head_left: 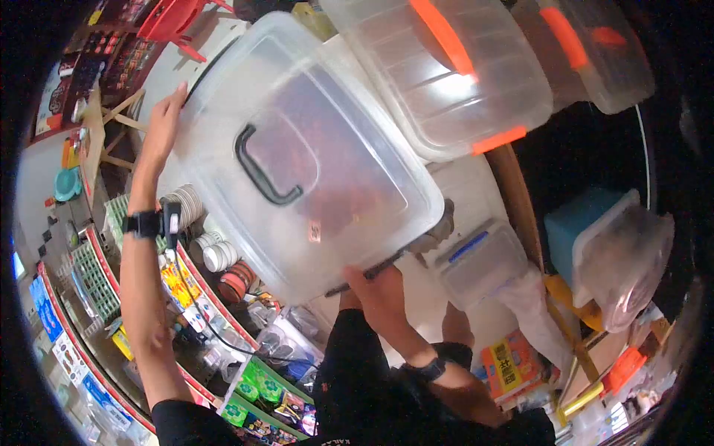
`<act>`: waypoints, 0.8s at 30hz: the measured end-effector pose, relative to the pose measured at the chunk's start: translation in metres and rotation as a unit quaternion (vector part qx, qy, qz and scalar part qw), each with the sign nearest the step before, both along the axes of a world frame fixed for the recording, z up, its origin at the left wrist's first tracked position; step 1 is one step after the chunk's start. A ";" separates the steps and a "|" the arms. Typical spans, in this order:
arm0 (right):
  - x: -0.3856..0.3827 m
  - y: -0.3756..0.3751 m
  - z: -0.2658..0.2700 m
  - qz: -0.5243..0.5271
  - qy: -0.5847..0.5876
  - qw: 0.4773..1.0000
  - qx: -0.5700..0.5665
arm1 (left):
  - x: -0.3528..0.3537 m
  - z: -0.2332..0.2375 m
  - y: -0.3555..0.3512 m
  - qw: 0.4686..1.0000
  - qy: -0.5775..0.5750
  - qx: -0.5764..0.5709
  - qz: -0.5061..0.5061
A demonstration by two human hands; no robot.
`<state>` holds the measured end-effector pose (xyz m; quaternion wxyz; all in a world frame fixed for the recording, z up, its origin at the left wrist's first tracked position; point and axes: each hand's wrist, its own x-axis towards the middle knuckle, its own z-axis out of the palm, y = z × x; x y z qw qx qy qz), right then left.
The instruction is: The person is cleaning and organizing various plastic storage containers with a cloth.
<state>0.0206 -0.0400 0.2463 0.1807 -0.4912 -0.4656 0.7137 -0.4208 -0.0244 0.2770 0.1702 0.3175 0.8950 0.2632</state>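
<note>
A large translucent storage box (230, 97) with a clear lid is held up in front of me. A dark folding handle (256, 172) lies on its lid, and reddish contents show dimly through the plastic. At the box's left side, my left hand (165, 119) is closed on the edge by a dark side latch, its fingertips partly hidden. Around the nearer edge wraps my right hand (378, 297), beside another dark latch (383, 266). Both wrists carry dark bands.
Clear boxes with orange latches (476, 89) stand beyond the box. A smaller lidded box (483, 260) is on the floor to the right, near a blue bin (584, 223). Shelves of packaged goods (182, 290) run along the left. A red stool (171, 22) is at upper left.
</note>
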 end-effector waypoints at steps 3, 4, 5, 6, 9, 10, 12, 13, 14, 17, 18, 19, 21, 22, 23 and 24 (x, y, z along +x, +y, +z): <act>0.060 0.003 0.004 0.126 0.003 0.992 -0.032 | 0.010 0.008 -0.045 0.990 0.034 -0.133 -0.032; 0.080 0.005 0.007 0.118 0.001 0.992 -0.033 | 0.020 0.010 -0.063 0.989 0.041 -0.134 -0.040; 0.100 0.008 0.010 0.157 0.021 0.983 -0.090 | 0.057 0.022 -0.072 0.993 0.040 -0.112 -0.019; 0.120 0.010 0.013 0.191 0.038 0.970 -0.144 | 0.070 0.028 -0.093 0.985 0.022 -0.173 0.021; 0.182 0.018 0.014 0.155 0.086 0.963 -0.205 | 0.139 0.047 -0.138 0.947 -0.174 -0.198 0.183; 0.203 0.026 0.012 0.195 0.048 0.969 -0.145 | 0.154 0.049 -0.151 0.942 -0.243 -0.184 0.138; 0.235 0.060 0.024 0.250 -0.038 0.962 -0.103 | 0.201 0.051 -0.159 0.941 -0.274 -0.187 0.072; 0.262 0.064 0.012 0.256 -0.058 0.959 -0.107 | 0.211 0.032 -0.182 0.934 -0.296 -0.198 0.020; 0.271 0.083 0.021 0.245 -0.078 0.961 -0.107 | 0.231 0.019 -0.192 0.922 -0.277 -0.271 0.009; 0.299 0.139 0.032 0.263 -0.211 0.941 -0.025 | 0.319 0.019 -0.148 0.878 -0.454 -0.147 0.029; 0.301 0.152 0.035 0.219 -0.253 0.942 0.024 | 0.338 0.011 -0.138 0.906 -0.391 -0.143 -0.075; 0.304 0.166 0.036 0.177 -0.293 0.937 0.072 | 0.358 0.001 -0.128 0.894 -0.425 -0.124 -0.071; 0.328 0.198 0.013 0.161 -0.406 0.887 0.154 | 0.391 -0.027 -0.103 0.846 -0.529 -0.059 -0.037; 0.330 0.216 0.001 0.119 -0.420 0.880 0.185 | 0.407 -0.020 -0.069 0.834 -0.547 -0.054 -0.051; 0.331 0.236 -0.007 0.076 -0.433 0.872 0.216 | 0.415 -0.034 -0.058 0.833 -0.548 -0.051 -0.054; 0.316 0.255 -0.001 0.066 -0.448 0.859 0.240 | 0.425 -0.056 -0.055 0.829 -0.555 -0.032 -0.064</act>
